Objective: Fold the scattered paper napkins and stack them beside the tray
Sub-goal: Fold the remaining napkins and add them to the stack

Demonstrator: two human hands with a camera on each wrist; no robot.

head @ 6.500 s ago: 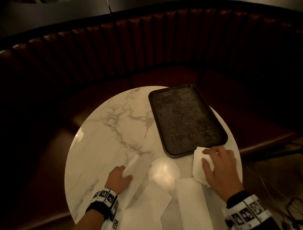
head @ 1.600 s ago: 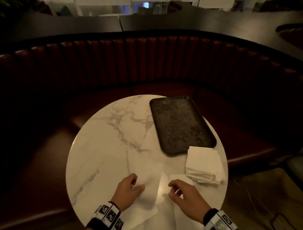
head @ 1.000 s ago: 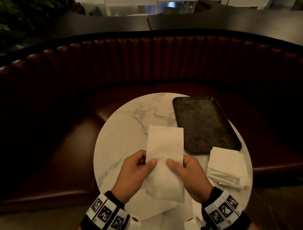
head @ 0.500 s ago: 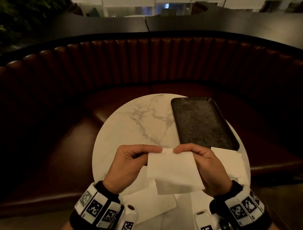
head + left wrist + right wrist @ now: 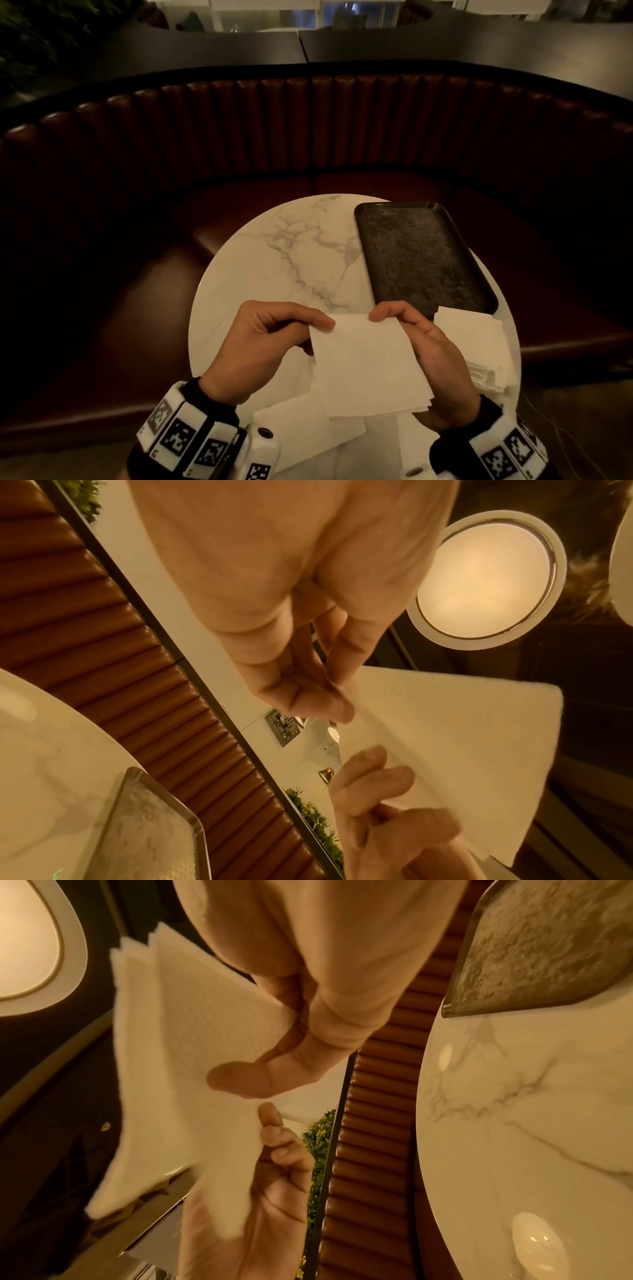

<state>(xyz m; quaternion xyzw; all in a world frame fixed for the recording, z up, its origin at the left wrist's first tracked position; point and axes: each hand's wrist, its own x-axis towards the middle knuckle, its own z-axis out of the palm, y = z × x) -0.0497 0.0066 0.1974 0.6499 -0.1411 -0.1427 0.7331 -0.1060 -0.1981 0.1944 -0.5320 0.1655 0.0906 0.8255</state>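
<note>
I hold a folded white napkin (image 5: 368, 366) in the air above the near edge of the round marble table (image 5: 294, 253). My left hand (image 5: 267, 342) pinches its top left corner, and my right hand (image 5: 424, 346) pinches its top right corner. The left wrist view shows the napkin (image 5: 455, 745) caught between thumb and fingertips. From the right wrist the napkin (image 5: 178, 1047) shows several layered edges. A stack of folded napkins (image 5: 476, 346) lies just in front of the dark tray (image 5: 421, 253). More unfolded napkins (image 5: 301, 431) lie on the table under my hands.
A curved brown leather booth seat (image 5: 308, 130) wraps round the far side of the table. The tray sits on the table's right half, empty. Bare marble shows on the left and middle. Round lamps (image 5: 486, 580) hang overhead.
The long napkin I held upright a second ago is now folded in half into a square. My hands moved from its middle up to its top corners.
</note>
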